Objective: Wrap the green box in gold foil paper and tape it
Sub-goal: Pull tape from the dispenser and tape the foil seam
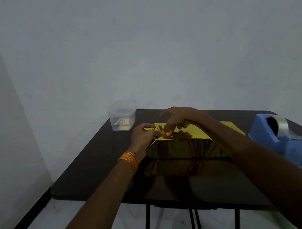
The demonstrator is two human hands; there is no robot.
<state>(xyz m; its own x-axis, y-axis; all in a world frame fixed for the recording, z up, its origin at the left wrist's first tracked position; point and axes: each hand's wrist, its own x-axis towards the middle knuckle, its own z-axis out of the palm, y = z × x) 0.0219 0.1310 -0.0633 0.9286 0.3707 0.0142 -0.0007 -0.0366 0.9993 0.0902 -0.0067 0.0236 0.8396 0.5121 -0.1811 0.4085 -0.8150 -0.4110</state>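
A box covered in shiny gold foil paper [180, 146] lies in the middle of the dark table [95, 165]; no green shows. Both hands meet at its top left corner. My left hand [143, 137], with orange threads at the wrist, has its fingers curled against the foil at the left end. My right hand [180, 119] reaches across from the right, fingertips bent down onto the top surface beside the left fingers. Whether a piece of tape lies under the fingertips cannot be made out. A flap of gold paper [231, 126] sticks out at the box's far right.
A blue tape dispenser [280, 136] with a roll of clear tape stands at the table's right edge. A clear plastic tub [123, 117] with a lid sits at the back left corner. Grey walls close in behind and left. The table's legs and floor show below.
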